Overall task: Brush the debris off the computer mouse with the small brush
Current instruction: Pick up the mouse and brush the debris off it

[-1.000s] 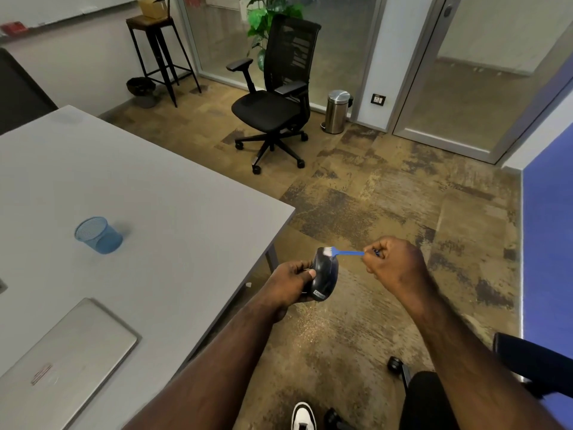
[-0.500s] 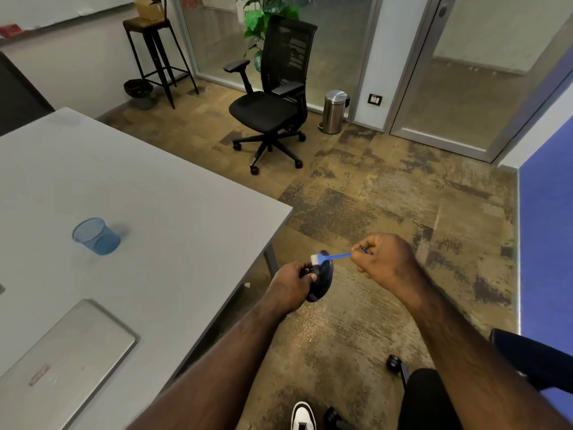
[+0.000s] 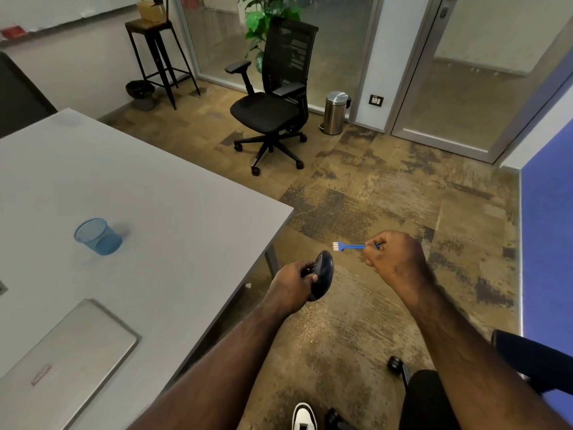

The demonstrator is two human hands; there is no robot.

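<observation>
Your left hand point(image 3: 293, 282) grips the one black computer mouse point(image 3: 322, 278). Your right hand point(image 3: 395, 259) pinches the one small blue brush point(image 3: 348, 246), bristles just above the mouse, apart.

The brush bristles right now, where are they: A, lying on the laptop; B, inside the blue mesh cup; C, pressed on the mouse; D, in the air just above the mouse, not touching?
D: the right hand holds the small brush with its bristles clear of the mouse gripped by the left hand.

Single head view, looking forward and down past table point(image 3: 161, 193) corner (hands close below), floor beyond.
</observation>
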